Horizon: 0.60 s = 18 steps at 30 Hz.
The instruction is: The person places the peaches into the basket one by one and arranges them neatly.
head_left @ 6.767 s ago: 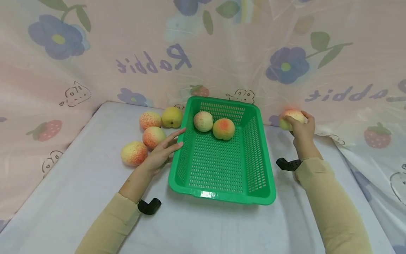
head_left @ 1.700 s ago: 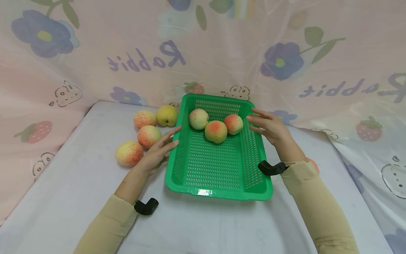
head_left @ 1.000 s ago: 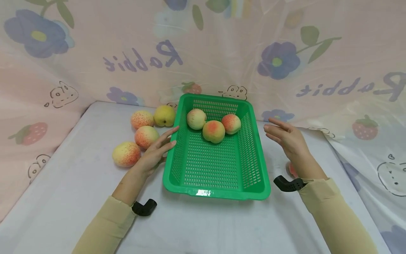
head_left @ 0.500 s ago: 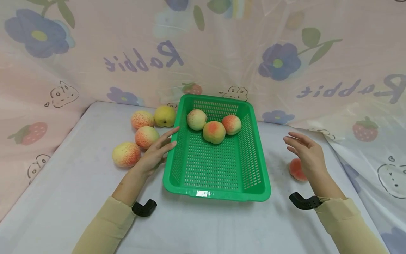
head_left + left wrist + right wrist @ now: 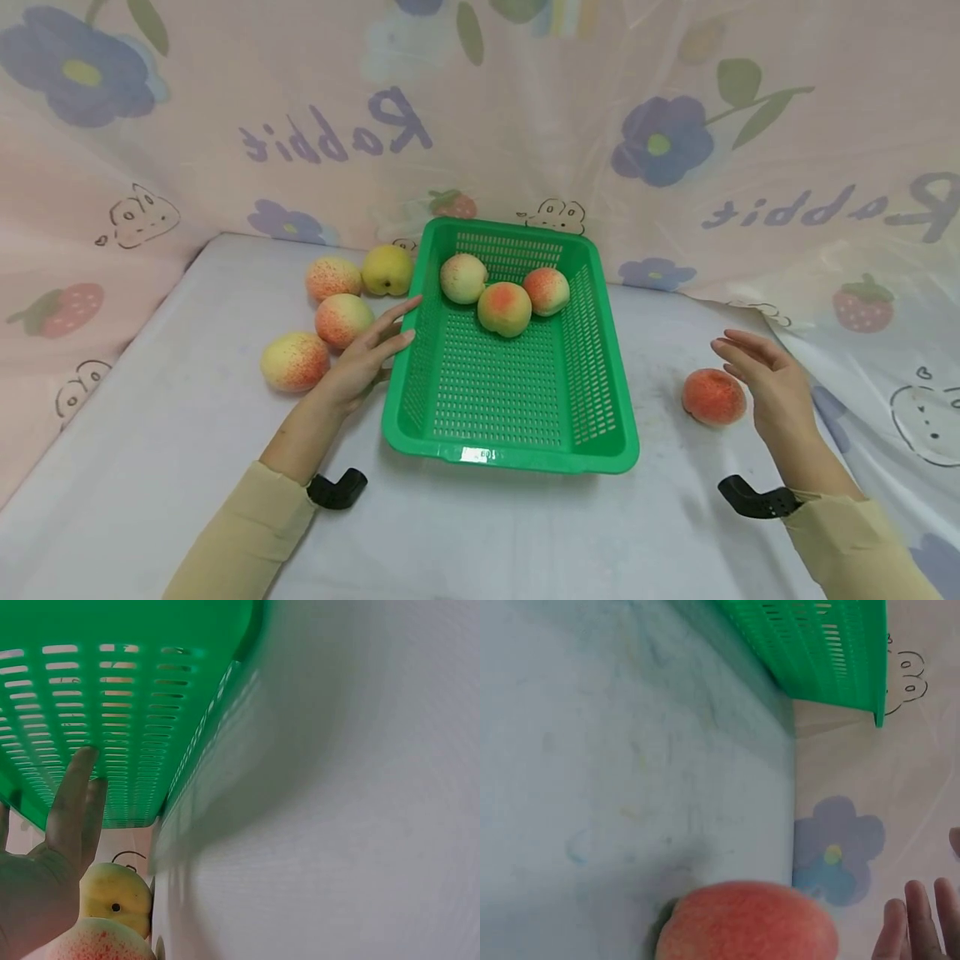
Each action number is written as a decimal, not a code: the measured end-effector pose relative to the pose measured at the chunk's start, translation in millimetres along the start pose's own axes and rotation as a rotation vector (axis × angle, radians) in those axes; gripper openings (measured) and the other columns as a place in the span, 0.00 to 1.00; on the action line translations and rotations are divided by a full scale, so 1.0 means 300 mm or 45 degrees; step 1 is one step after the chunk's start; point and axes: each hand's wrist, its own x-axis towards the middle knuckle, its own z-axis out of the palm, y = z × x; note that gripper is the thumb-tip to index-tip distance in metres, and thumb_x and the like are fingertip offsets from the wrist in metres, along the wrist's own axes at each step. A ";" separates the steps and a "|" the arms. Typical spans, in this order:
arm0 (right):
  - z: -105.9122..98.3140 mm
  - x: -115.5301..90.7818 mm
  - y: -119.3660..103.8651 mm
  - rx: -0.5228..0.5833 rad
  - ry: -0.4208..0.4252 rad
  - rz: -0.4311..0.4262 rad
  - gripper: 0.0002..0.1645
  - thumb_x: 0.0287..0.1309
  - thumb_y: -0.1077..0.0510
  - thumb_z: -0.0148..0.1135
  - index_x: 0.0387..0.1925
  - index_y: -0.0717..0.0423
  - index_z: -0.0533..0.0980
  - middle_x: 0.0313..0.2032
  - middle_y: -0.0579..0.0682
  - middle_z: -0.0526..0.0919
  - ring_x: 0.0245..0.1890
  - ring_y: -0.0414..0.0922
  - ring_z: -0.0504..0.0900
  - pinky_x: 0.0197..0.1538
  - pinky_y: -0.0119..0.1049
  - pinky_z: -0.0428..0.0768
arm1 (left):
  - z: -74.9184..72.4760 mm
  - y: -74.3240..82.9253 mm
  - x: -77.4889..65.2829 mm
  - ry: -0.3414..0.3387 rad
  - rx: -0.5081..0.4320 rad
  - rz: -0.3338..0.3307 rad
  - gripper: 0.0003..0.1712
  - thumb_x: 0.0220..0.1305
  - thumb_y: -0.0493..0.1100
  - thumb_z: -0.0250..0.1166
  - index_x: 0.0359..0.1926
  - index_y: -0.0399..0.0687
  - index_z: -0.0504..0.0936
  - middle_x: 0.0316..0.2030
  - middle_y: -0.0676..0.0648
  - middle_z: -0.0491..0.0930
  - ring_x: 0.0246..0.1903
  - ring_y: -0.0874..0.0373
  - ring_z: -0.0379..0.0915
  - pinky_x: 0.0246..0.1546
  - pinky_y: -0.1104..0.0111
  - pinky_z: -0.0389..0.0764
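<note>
A green plastic basket (image 5: 510,460) holds three peaches: a pale one (image 5: 463,278), an orange-yellow one (image 5: 505,309) and a red-blushed one (image 5: 547,291). My left hand (image 5: 358,364) rests its extended fingers against the basket's left side; the left wrist view shows them touching the slotted wall (image 5: 82,712). On the right lies a red peach (image 5: 714,397). My right hand (image 5: 778,392) hovers just right of it, fingers loosely bent and holding nothing. In the right wrist view, fingertips (image 5: 922,922) appear apart from that peach (image 5: 746,926).
Left of the basket sit three speckled peaches, an upper (image 5: 333,279), a middle (image 5: 343,320) and a lower one (image 5: 296,362), plus a yellow fruit (image 5: 387,269). A printed curtain (image 5: 540,125) hangs behind the white-covered table (image 5: 465,533).
A peach my right hand held earlier now lies in the basket with the other two. Since then that hand has moved right and down to beside the red peach. The left hand stays against the basket.
</note>
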 end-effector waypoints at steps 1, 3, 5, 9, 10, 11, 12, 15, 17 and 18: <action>-0.007 0.000 0.003 -0.016 0.020 0.006 0.14 0.53 0.57 0.70 0.42 0.41 0.79 0.33 0.29 0.83 0.36 0.28 0.79 0.42 0.19 0.69 | 0.000 0.000 0.001 -0.003 0.000 0.000 0.32 0.73 0.49 0.52 0.73 0.65 0.55 0.68 0.41 0.58 0.52 0.53 0.71 0.43 0.63 0.77; -0.020 0.001 0.011 -0.048 0.066 0.019 0.14 0.52 0.56 0.72 0.41 0.41 0.80 0.31 0.28 0.84 0.37 0.27 0.77 0.46 0.18 0.67 | 0.002 0.001 0.002 -0.004 -0.002 -0.001 0.31 0.73 0.49 0.52 0.73 0.65 0.55 0.68 0.41 0.58 0.52 0.53 0.71 0.44 0.63 0.77; -0.029 0.003 0.020 -0.105 0.094 0.051 0.15 0.52 0.54 0.72 0.42 0.39 0.79 0.31 0.26 0.83 0.39 0.26 0.75 0.54 0.20 0.62 | 0.002 0.002 0.001 -0.005 -0.004 0.000 0.32 0.73 0.49 0.52 0.73 0.65 0.55 0.68 0.41 0.58 0.53 0.53 0.70 0.44 0.63 0.77; -0.039 0.007 0.043 -0.258 0.139 0.146 0.29 0.52 0.48 0.71 0.57 0.38 0.74 0.46 0.29 0.79 0.56 0.33 0.69 0.72 0.37 0.48 | 0.001 0.003 -0.002 -0.005 -0.019 0.002 0.31 0.73 0.48 0.52 0.73 0.67 0.55 0.68 0.42 0.58 0.53 0.53 0.70 0.45 0.62 0.76; -0.039 0.008 0.050 -0.293 0.144 0.178 0.35 0.52 0.46 0.70 0.63 0.37 0.70 0.55 0.35 0.76 0.63 0.38 0.64 0.74 0.43 0.45 | 0.000 0.002 -0.002 -0.009 -0.017 0.007 0.31 0.73 0.49 0.52 0.73 0.67 0.55 0.68 0.41 0.58 0.53 0.54 0.70 0.45 0.62 0.76; -0.040 0.008 0.056 -0.316 0.151 0.211 0.41 0.53 0.45 0.70 0.67 0.36 0.65 0.64 0.40 0.70 0.70 0.43 0.57 0.74 0.47 0.41 | 0.000 0.002 -0.002 -0.009 -0.017 0.009 0.31 0.73 0.49 0.52 0.73 0.67 0.55 0.68 0.41 0.58 0.53 0.54 0.70 0.45 0.62 0.76; -0.039 0.008 0.063 -0.333 0.156 0.237 0.46 0.53 0.44 0.69 0.71 0.35 0.59 0.70 0.45 0.61 0.74 0.46 0.48 0.74 0.50 0.38 | 0.000 0.002 -0.002 -0.011 -0.017 0.012 0.31 0.72 0.49 0.52 0.73 0.67 0.55 0.68 0.41 0.58 0.53 0.54 0.70 0.45 0.62 0.77; -0.041 0.004 0.081 -0.328 0.148 0.295 0.54 0.55 0.45 0.67 0.74 0.34 0.45 0.76 0.48 0.33 0.75 0.52 0.26 0.72 0.53 0.33 | 0.000 0.001 -0.002 -0.016 -0.014 0.019 0.32 0.73 0.49 0.52 0.73 0.66 0.55 0.68 0.41 0.58 0.52 0.54 0.71 0.44 0.63 0.77; -0.043 0.000 0.088 -0.284 0.148 0.304 0.55 0.56 0.47 0.67 0.75 0.34 0.42 0.76 0.50 0.30 0.74 0.51 0.24 0.72 0.52 0.30 | 0.000 0.001 0.000 -0.018 -0.013 0.020 0.31 0.73 0.49 0.52 0.73 0.66 0.55 0.68 0.41 0.58 0.52 0.54 0.71 0.44 0.63 0.77; -0.043 -0.002 0.091 -0.272 0.148 0.309 0.55 0.56 0.47 0.67 0.75 0.33 0.42 0.76 0.50 0.29 0.74 0.51 0.23 0.72 0.52 0.30 | -0.001 0.000 0.001 -0.018 -0.012 0.018 0.31 0.73 0.49 0.52 0.73 0.66 0.55 0.68 0.41 0.58 0.53 0.54 0.71 0.44 0.63 0.77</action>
